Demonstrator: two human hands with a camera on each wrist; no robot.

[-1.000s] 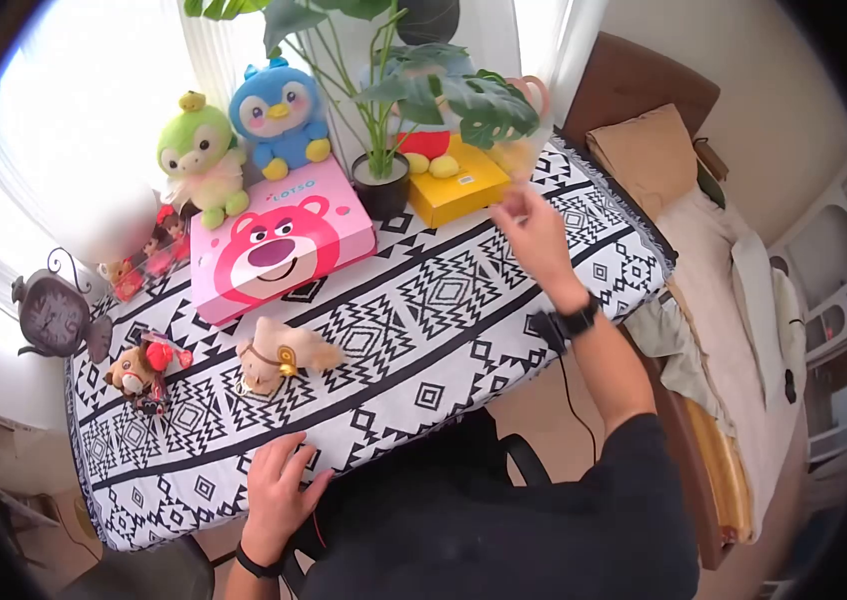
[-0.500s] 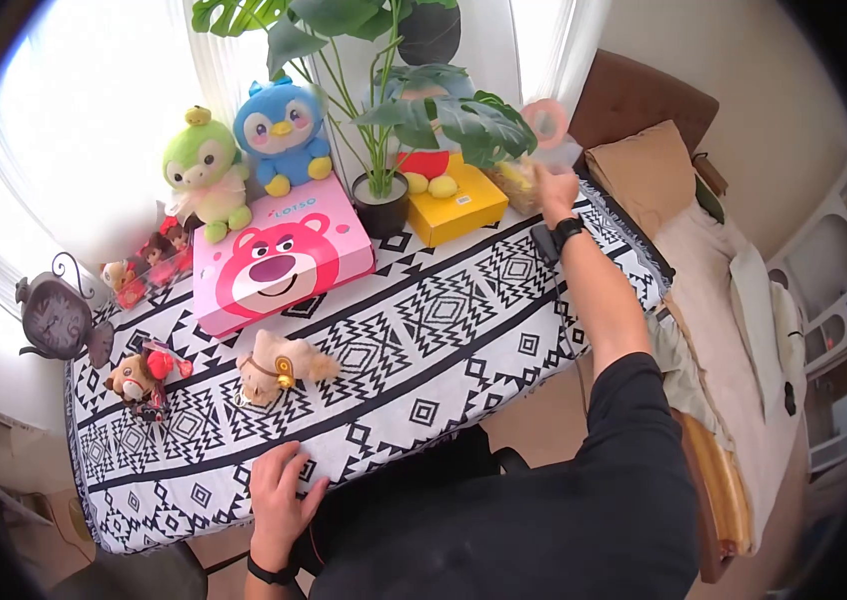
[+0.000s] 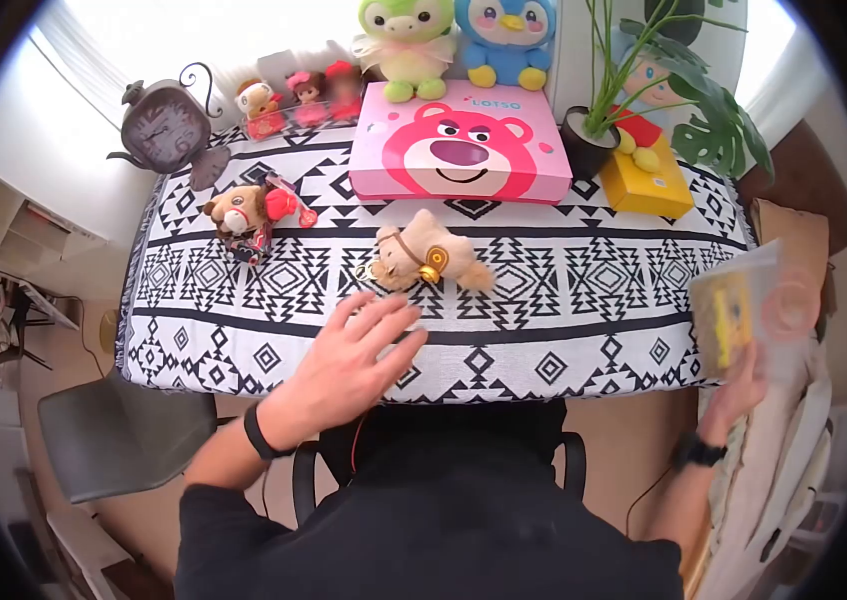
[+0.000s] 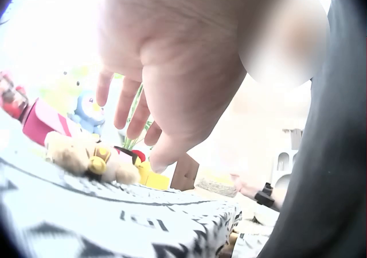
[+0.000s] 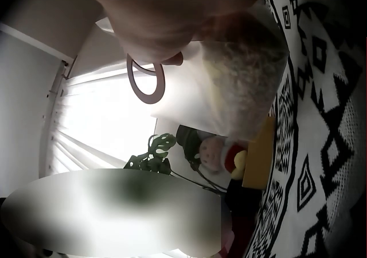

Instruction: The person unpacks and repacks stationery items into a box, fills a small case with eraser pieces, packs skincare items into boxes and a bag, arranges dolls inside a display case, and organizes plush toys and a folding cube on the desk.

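At the table's right end, my right hand (image 3: 741,390) grips a translucent plastic bag (image 3: 724,315) by its side. Something brownish with a yellow patch shows through the plastic, blurred. A pink ring handle (image 5: 161,86) stands out from the bag in the right wrist view. My left hand (image 3: 349,365) hovers over the front of the table, fingers spread and holding nothing. Just beyond its fingertips lies a cream plush toy (image 3: 452,250) with a brown strap and a gold bell. Farther left sits a brown plush horse (image 3: 234,212) with red trim.
A pink bear box (image 3: 414,178) stands at the back below green and blue plush toys (image 3: 509,40). Right of it are a potted plant (image 3: 589,155) and a yellow box (image 3: 649,190). A clock (image 3: 159,135) and small dolls (image 3: 309,95) occupy the back left.
My right hand has taken hold of the bag behind the yellow box and brought it toward me at the right edge. My left hand has lifted off the front edge toward the cream plush. The head view has turned.
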